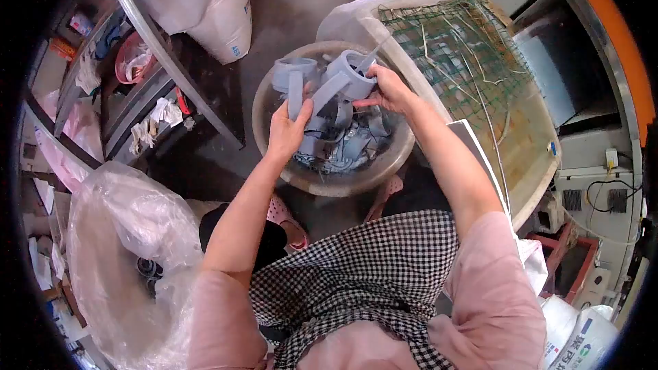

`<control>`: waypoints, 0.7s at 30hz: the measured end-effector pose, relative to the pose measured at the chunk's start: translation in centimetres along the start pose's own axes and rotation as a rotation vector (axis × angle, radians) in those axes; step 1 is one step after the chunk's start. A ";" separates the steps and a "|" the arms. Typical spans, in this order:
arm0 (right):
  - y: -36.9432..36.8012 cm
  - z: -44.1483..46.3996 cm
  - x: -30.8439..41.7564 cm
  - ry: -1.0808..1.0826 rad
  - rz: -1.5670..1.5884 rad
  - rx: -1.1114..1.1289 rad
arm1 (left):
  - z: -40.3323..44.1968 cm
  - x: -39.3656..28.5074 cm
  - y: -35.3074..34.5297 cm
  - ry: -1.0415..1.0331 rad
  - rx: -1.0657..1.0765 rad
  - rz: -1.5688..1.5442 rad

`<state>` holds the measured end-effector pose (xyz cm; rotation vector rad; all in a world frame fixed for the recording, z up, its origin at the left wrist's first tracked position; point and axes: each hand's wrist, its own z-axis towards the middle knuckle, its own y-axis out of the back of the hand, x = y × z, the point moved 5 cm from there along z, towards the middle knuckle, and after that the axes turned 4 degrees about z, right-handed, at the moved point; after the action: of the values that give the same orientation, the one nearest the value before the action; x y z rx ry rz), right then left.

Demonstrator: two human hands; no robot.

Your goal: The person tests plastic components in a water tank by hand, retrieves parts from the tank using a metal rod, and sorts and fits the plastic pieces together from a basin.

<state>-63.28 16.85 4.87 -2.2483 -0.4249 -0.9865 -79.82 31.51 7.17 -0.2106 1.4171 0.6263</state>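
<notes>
Both my hands are over a wide round tub (pixel 264 140) that holds several grey plastic pieces (pixel 353 145). My left hand (pixel 293 123) is closed, thumb and fingers pinching the flat strip of a grey ring-shaped plastic part (pixel 295 92). My right hand (pixel 386 90) grips the rim of a second grey ring-shaped part (pixel 346 74), which also has a flat strip hanging down. A thin grey stem (pixel 373 53) sticks out above the right hand. Whether the two ring parts are joined cannot be made out.
To the right stands a large pale basin (pixel 439 89) with green netting (pixel 466 55) over it. A clear plastic bag (pixel 116 247) is at lower left. White sacks (pixel 223 17) stand at upper left, behind a curved metal frame (pixel 168 58).
</notes>
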 end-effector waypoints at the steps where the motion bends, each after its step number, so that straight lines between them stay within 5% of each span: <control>1: -0.3 -0.4 0.0 0.009 0.056 -0.007 | -0.2 0.1 0.0 0.085 0.023 -0.071; 6: -0.3 -1.9 0.1 -0.152 0.018 0.125 | -0.5 -0.2 0.6 0.208 -0.004 0.004; 8: -0.1 -2.4 2.9 0.193 -0.369 -0.036 | -0.3 -1.5 1.0 0.109 -0.036 0.026; 13: 0.2 -3.3 4.1 0.121 -0.663 0.031 | -0.3 -0.5 1.0 0.154 0.073 0.046; 15: 0.2 -2.4 3.5 0.165 -0.921 0.358 | -0.6 -0.8 0.5 0.140 0.144 0.082; 19: 1.0 -1.6 1.8 0.005 -0.961 0.297 | -0.8 -0.5 0.4 0.054 0.146 0.197; 21: 1.8 -0.3 0.8 0.136 -0.928 0.387 | -0.7 -0.4 0.3 0.046 0.147 0.231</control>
<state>-61.98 15.33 4.83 -1.5865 -1.5275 -1.3281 -80.60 31.33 7.50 0.0568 1.5376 0.7062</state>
